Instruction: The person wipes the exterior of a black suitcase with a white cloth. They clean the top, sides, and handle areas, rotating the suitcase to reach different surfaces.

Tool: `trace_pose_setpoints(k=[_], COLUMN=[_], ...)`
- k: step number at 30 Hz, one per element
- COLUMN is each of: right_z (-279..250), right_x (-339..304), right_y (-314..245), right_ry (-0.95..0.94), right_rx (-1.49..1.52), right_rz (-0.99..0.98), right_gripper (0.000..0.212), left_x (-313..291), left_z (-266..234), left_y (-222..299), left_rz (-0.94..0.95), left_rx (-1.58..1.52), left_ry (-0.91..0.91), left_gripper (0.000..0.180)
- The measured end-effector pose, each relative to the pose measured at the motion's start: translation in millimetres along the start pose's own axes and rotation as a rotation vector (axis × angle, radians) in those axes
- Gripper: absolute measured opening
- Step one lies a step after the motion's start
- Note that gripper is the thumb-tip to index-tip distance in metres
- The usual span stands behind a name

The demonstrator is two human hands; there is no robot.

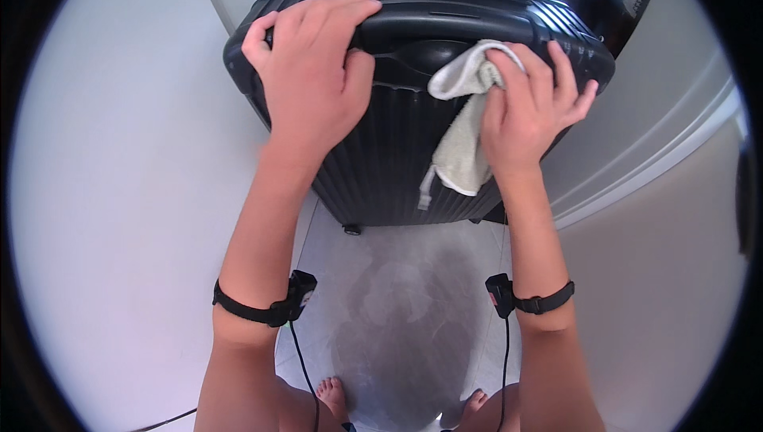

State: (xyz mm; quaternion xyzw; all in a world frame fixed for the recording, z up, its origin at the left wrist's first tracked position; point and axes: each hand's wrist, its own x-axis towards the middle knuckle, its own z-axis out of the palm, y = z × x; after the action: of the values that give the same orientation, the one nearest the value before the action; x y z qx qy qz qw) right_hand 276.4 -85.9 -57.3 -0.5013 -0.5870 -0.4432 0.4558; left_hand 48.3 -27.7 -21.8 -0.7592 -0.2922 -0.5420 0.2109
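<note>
A large black ribbed suitcase (381, 146) stands upright on its wheels in front of me. My left hand (314, 74) is wrapped over its top edge at the left, thumb bent on the near side. Toward the right end of the same edge, my right hand (528, 106) pinches a pale greenish-white cloth (463, 146) between thumb and forefinger. The other right fingers are spread near the suitcase's edge. The cloth has a white border; its upper part folds over near the suitcase's recessed handle, and the rest hangs down the ribbed face with a small tag.
A white wall (135, 193) rises close on the left, and a white panel (660, 170) curves along the right. Grey tile floor (397, 321) lies between my feet and the suitcase. Dark objects stand behind it. Thin black cables hang from the bands on both forearms.
</note>
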Motion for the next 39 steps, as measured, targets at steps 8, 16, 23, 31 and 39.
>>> trace_pose_setpoints(k=[8,16,23,31,39], right_z=[18.3,21.2,-15.6,-42.8,-36.0], right_x=[-4.2,8.8,-3.0,47.8,65.2], right_y=[-59.7,-88.5,-2.8,22.2,26.8], right_ry=[-0.022,-0.049,-0.012,-0.149,-0.125], right_rx=[0.099,0.142,-0.054,-0.126,-0.039], right_rz=[0.009,0.022,-0.202,-0.071,0.016], right_gripper=[0.032,0.036,0.028,0.044,0.030], left_x=[4.5,2.0,3.0,2.7,17.4], left_z=[1.2,-3.3,-4.6,-3.1,-0.8], left_y=[0.6,-2.1,-7.2,0.1,15.0], left_rz=[-0.030,-0.092,-0.061,-0.068,-0.039], left_rx=[0.010,-0.057,-0.088,-0.089,-0.027], left_ry=[0.110,0.105,0.148,0.165,0.076], left_gripper=[0.029,0.023,0.018,0.026,0.036])
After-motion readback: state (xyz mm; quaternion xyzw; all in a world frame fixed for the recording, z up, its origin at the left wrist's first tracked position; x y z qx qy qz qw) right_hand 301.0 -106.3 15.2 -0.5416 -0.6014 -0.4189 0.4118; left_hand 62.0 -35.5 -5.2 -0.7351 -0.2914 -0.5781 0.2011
